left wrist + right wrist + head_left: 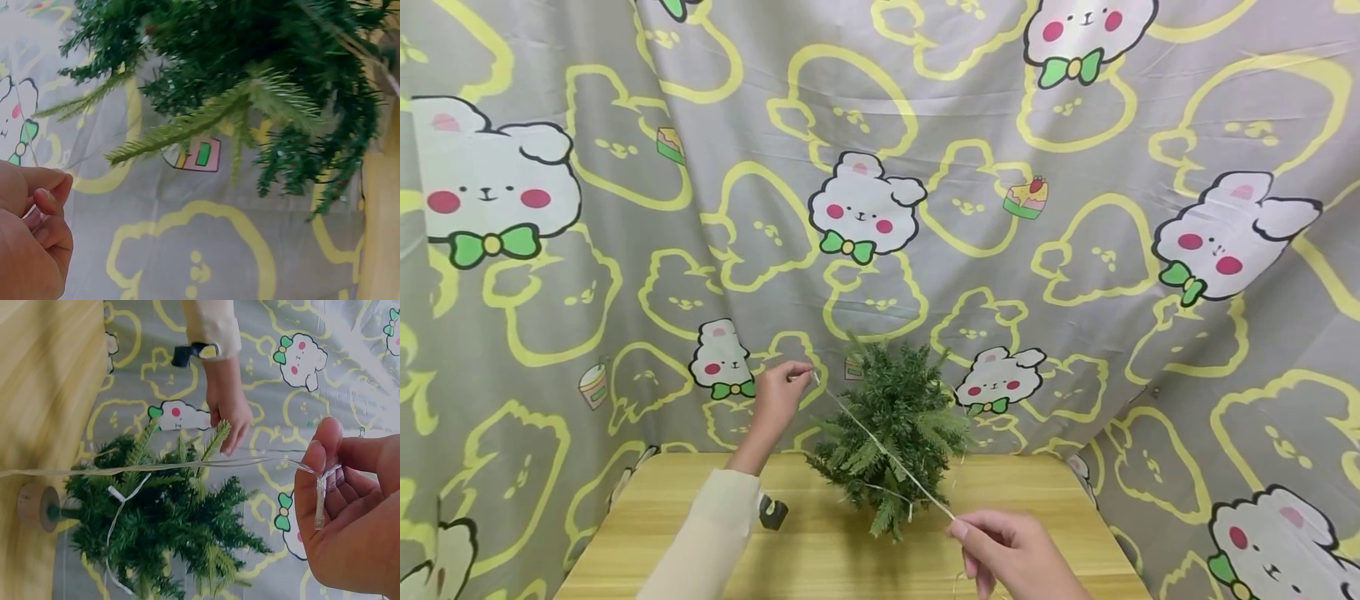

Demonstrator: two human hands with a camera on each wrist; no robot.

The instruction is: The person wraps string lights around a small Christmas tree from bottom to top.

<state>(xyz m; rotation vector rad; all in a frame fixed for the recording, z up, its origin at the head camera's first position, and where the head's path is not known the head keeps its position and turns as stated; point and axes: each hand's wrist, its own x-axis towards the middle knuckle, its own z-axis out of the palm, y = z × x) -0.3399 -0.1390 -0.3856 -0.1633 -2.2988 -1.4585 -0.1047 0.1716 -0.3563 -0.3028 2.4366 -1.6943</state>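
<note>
A small artificial Christmas tree (898, 417) stands upright on the table. My left hand (781, 396), raised at the tree's upper left, pinches a thin string of lights (880, 446) between thumb and fingertips. The string slants down across the front of the tree to my right hand (1011, 550), which pinches it at the lower right. In the right wrist view a little clear bulb (320, 506) hangs at the right hand's fingers. Part of the string loops round the lower branches, with a white bulb (117, 494) among the needles. The far side of the tree is hidden.
A wooden table (647, 525) carries the tree, whose round wooden base (37, 506) shows in the right wrist view. Grey patterned cloth (737, 125) hangs behind and on both sides. A small black device (771, 512) sits at the left sleeve cuff.
</note>
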